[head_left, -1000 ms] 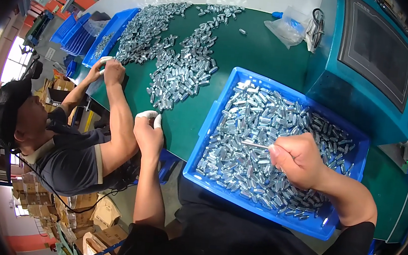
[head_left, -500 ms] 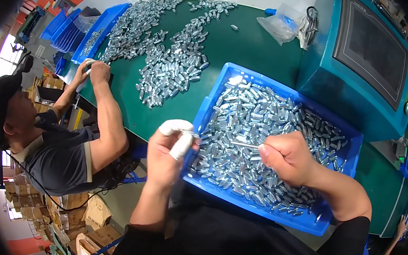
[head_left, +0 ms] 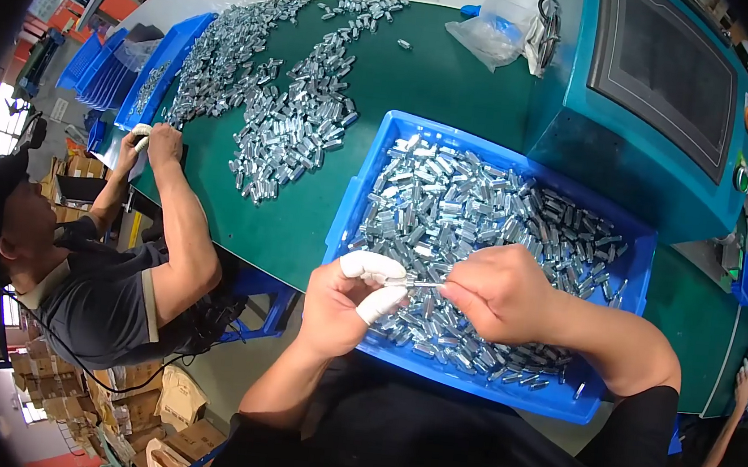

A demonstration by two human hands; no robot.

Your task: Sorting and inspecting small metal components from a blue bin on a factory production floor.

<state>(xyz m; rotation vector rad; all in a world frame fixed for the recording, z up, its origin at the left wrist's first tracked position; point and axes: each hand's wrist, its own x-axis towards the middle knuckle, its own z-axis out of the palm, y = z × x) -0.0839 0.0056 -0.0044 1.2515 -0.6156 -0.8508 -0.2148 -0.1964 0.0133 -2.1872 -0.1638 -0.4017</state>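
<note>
White covers wrap the thumb and index finger of my left hand [head_left: 336, 313], which pinches a small silvery metal part [head_left: 395, 281]. My right hand [head_left: 505, 293] is closed around a thin metal rod [head_left: 428, 285]. The rod points left, and its tip meets the part at my left fingertips; how deep it goes, if at all, I cannot tell. Both hands are above the near side of a blue plastic bin [head_left: 356, 209]. Many short shiny metal pieces [head_left: 476, 198] fill the bin.
More metal pieces [head_left: 289, 131] lie heaped on the green tabletop [head_left: 443, 74]. A teal machine [head_left: 548, 151] with a dark screen stands behind the bin at right. A co-worker [head_left: 84, 296] works at left beside a blue tray [head_left: 167, 65]. A clear plastic bag [head_left: 491, 42] lies at the back.
My left hand has moved right over the bin's near edge, and my right hand slightly down and left. The rod's tip, apart from the left fingers before, now meets the part there.
</note>
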